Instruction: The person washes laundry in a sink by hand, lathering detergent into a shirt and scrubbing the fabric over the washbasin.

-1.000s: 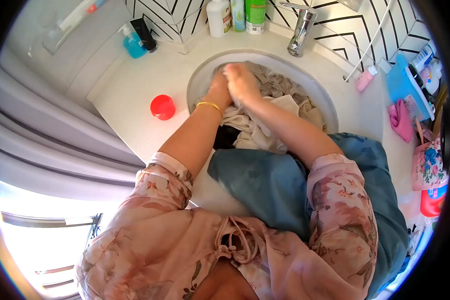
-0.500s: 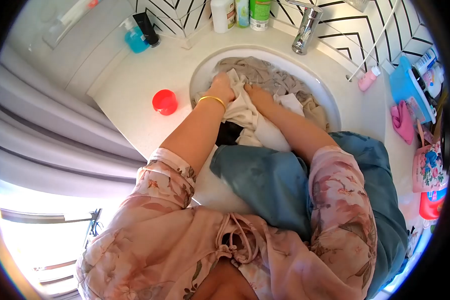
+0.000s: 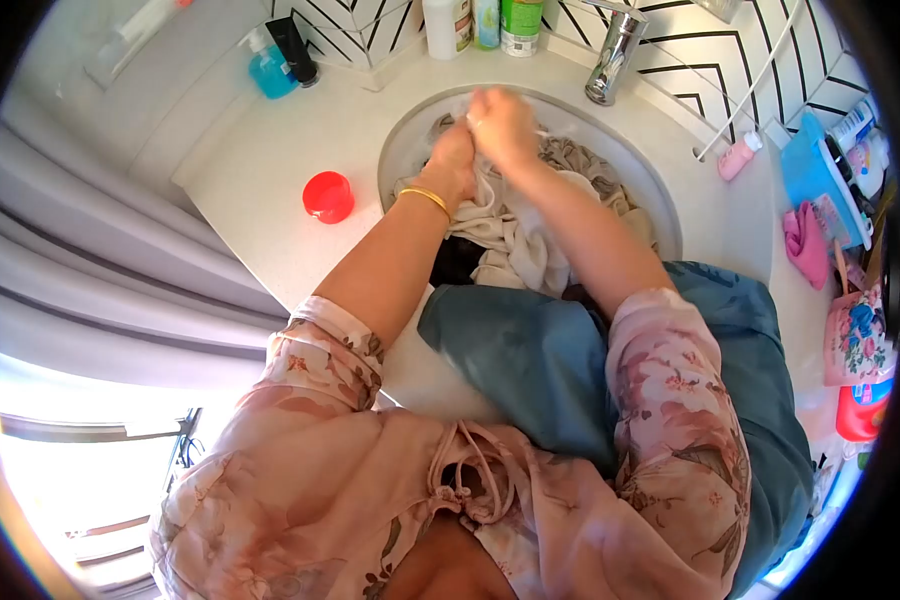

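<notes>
White sink (image 3: 625, 150) packed w/ rumpled laundry (image 3: 580, 160), we see, cream cloth (image 3: 518, 240) in front; blue basket (image 3: 805, 165) at far R holds bottles (image 3: 852, 125). Our L hand (image 3: 453, 163)'s clamped on the cream cloth; our R hand (image 3: 503, 128)'s a blur just beside it, grip: can't tell.

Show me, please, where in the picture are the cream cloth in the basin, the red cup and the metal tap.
Cream cloth (image 3: 515, 252): head view, on its folds beside the right forearm.
Red cup (image 3: 328, 198): head view, on the middle of its body.
Metal tap (image 3: 613, 65): head view, on its shiny body.
</notes>
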{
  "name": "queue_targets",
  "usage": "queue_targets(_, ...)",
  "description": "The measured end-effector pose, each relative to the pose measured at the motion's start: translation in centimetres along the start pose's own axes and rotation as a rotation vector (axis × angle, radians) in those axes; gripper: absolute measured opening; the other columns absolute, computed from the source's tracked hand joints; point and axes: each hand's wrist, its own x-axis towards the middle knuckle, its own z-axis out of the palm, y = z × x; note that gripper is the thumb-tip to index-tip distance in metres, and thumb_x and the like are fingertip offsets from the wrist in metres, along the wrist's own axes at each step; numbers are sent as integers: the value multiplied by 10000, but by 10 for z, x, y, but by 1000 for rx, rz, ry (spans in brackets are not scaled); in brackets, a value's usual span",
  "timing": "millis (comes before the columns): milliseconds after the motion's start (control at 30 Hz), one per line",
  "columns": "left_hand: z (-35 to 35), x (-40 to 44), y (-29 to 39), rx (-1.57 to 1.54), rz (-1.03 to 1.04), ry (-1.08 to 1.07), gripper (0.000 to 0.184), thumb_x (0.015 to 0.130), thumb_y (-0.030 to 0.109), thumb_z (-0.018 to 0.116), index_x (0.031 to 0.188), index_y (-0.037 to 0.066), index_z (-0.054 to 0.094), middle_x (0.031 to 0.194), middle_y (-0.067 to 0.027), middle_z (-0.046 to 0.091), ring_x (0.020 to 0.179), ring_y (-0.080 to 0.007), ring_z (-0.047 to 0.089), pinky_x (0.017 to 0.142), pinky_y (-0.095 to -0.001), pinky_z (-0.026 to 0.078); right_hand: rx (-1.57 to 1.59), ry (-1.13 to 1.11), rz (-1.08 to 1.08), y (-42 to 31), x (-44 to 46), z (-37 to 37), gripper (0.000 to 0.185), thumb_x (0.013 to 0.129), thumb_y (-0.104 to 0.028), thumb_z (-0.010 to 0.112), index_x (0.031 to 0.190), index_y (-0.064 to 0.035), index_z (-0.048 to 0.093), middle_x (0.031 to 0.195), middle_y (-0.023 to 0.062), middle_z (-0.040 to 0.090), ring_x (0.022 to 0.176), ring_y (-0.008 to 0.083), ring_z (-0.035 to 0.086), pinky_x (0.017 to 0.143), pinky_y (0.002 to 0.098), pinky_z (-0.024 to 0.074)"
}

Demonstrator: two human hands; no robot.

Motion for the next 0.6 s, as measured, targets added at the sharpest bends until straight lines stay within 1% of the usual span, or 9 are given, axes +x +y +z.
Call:
queue_targets(100,-2,16,-3,-62,116,-160,525,895,440,238,1215,53,393,1203,-118,464,1101,-262,443,941,-418,335,596,-290,394,20,28,-21,470,695,-357,662,973,-3,529,941,144,569,874,250,549,749,361,433)
queue_targets(200,11,-5,6,-237,198,-230,580,882,480,250,1234,34,372,1239,-127,427,1132,-261,419,969,-415,306,856,-673,322,6,18,-53,675,637,-300,727,1157,4,423,1092,128,514,1012,210,483,839,313,391)
queue_targets(267,19,-34,17,-299,185,-128,672,850,552,273,1270,29,322,1278,-110,384,1162,-257,380,993,-387,271,581,-790,153,8,14,-53,762,665,-288,718,1244,3,316,1193,141,436,1079,190,424,866,298,372)
queue_targets(300,14,-27,16,-250,208,-178,695,840,564,294,1277,23,301,1279,-106,380,1169,-249,369,995,-379,265,441,-841,67,9,14,-52,809,679,-283,713,1287,3,263,1243,147,397,1112,180,394,880,290,363)
queue_targets(333,9,-19,15,-202,234,-228,721,830,577,315,1284,17,281,1280,-102,375,1176,-241,357,998,-371,260,279,-639,-27,10,13,-46,705,688,-220,700,1249,8,337,1216,153,442,1066,192,448,861,292,380)
queue_targets(433,13,-8,5,103,508,-274,791,785,549,464,1291,-9,223,1278,-110,358,1190,-220,327,997,-353,261,287,-634,142,10,36,-48,619,700,-175,675,1223,-1,394,1128,152,515,992,213,506,833,310,408)
queue_targets(467,20,-12,2,232,628,-272,825,767,529,528,1292,-20,204,1277,-117,351,1193,-213,317,995,-348,265,395,-576,76,9,42,-52,563,675,-208,651,1171,-28,454,1036,183,568,891,251,569,772,326,447)
queue_targets(567,30,-35,-2,494,726,-372,916,655,398,719,1275,-30,198,1273,-150,327,1189,-212,316,987,-343,283,224,-43,-38,-14,58,-68,434,705,-211,623,1072,-14,503,954,170,592,800,232,586,699,318,470)
queue_targets(600,36,-47,0,611,668,-330,986,572,308,792,1276,-21,186,1240,-177,365,1163,-233,359,974,-338,306,375,-97,-27,-22,71,-83,415,721,-194,627,1074,-16,500,941,140,594,795,205,580,707,313,470)
